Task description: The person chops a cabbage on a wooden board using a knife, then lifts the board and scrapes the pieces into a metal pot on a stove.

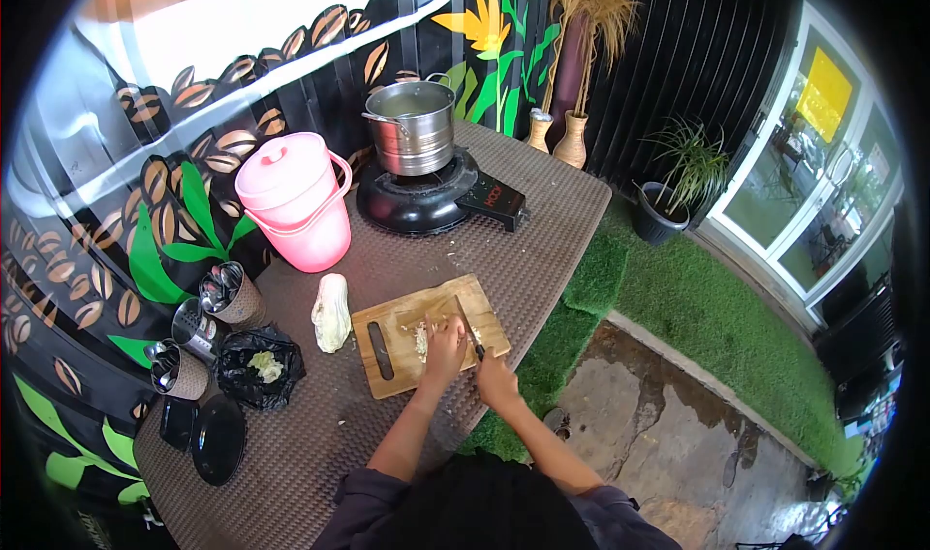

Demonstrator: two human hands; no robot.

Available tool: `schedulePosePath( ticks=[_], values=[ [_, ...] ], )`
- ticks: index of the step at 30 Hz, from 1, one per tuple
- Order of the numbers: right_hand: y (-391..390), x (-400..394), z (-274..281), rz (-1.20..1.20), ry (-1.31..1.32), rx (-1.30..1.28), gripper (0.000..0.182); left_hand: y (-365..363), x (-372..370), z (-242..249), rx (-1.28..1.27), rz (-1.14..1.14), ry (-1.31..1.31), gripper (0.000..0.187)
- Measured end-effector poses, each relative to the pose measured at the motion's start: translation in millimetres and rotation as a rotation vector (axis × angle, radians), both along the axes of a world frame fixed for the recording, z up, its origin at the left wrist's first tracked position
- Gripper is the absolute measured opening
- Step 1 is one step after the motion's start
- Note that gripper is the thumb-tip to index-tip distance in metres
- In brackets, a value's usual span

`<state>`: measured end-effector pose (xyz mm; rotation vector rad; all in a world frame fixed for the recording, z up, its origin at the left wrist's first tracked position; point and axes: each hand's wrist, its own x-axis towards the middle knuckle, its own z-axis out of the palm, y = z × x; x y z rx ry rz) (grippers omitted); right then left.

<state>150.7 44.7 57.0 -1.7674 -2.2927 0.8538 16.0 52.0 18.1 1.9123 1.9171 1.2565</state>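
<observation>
A wooden cutting board (397, 320) lies on the brown woven table with finely chopped pale bits (421, 342) scattered on it. My right hand (497, 380) grips the dark handle of a knife (479, 350), its blade pointing away from me over the board. Beside the blade, my left hand (447, 345) rests low on the board, fingers bent and drawn together; whatever is under them is hidden. Left of the board lies a pale, elongated head of napa cabbage (332, 314).
A steel pot (413, 133) sits on a black portable stove (417, 204). Nearby stands a pink lidded bucket (295, 201). At left are a black plastic bag (260, 387) with leafy scraps, cutlery holders (232, 303) and a black oval plate (219, 440). The table's right edge borders artificial grass (736, 303).
</observation>
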Motion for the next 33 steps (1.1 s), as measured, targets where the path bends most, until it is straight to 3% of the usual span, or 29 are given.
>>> schedulePosePath(
  ticks=[3,10,14,20,24,26,29,33],
  values=[
    [2.0,-7.4,-9.0,-0.054,0.007,-0.033,0.032,-0.2,-0.6,-4.0,0.064,0.008,0.002,0.014],
    [8.7,2.3,-6.4,0.077,0.003,0.077,0.032,8.0,-9.3,-15.6,0.057,0.066,-0.078,0.021],
    [-1.1,-9.9,-6.6,-0.07,0.017,-0.012,0.033,15.5,-15.8,-32.5,0.019,0.048,-0.121,0.021],
    [17.8,-1.8,-6.9,0.037,0.024,0.012,0.03,-0.4,-5.4,5.3,-0.068,0.082,-0.045,0.014],
    [1.6,-5.1,-12.8,-0.001,-0.002,0.06,0.031,3.4,-22.1,-4.9,-0.123,0.124,0.01,0.019],
    [-1.4,-9.4,-22.9,-0.013,-0.006,0.056,0.032,6.1,-40.0,-24.2,-0.122,0.011,0.005,0.025],
    [10.0,-10.3,-24.2,0.001,0.006,0.047,0.033,-5.0,-44.8,4.7,-0.318,-0.024,0.096,0.025],
    [21.5,-7.3,-13.4,0.059,-0.008,0.034,0.033,-6.3,-47.3,7.1,-0.325,-0.035,0.124,0.021]
  ],
)
